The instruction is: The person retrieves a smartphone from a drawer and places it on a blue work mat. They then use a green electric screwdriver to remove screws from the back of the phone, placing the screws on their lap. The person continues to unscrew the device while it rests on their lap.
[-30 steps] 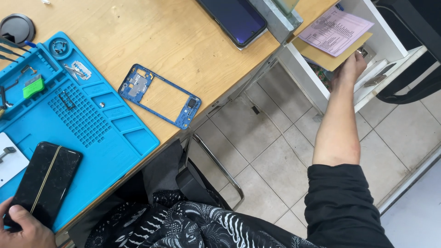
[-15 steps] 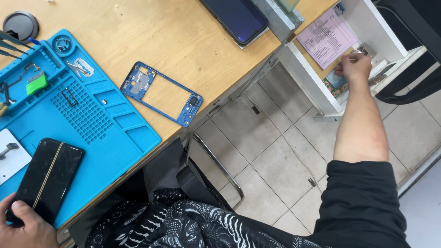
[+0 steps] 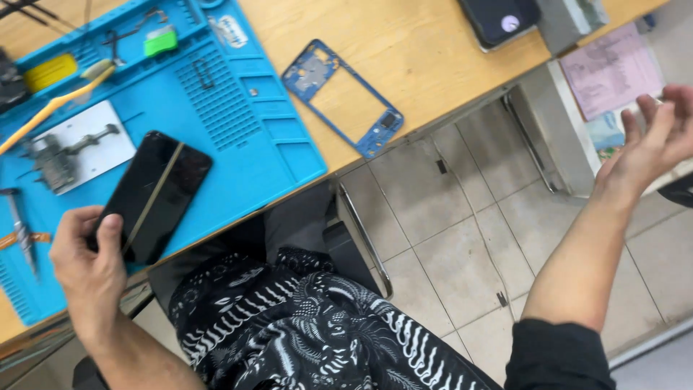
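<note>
While the person's lap in a black-and-white patterned garment (image 3: 325, 325) fills the near middle, the left hand (image 3: 86, 263) at the near left grips the lower end of a black phone (image 3: 151, 195), thumb laid along its edge. A thin pale strip crosses the phone's dark glass lengthwise; I cannot tell what it is. The phone lies tilted over the near edge of a blue work mat (image 3: 238, 123) on the wooden desk (image 3: 419, 50). Off to the right, the right hand (image 3: 653, 141) hangs in the air with fingers spread wide, holding nothing, in front of an open white drawer (image 3: 570, 144) with a pink paper (image 3: 613, 68) in it. Farther on the mat sit a metal clamp plate (image 3: 79, 148) and a green piece (image 3: 160, 41); small tools at the left edge are cut off. Just right of the mat lies a blue phone frame (image 3: 343, 97). At the far edge a dark device (image 3: 502, 18) is only partly in view.
</note>
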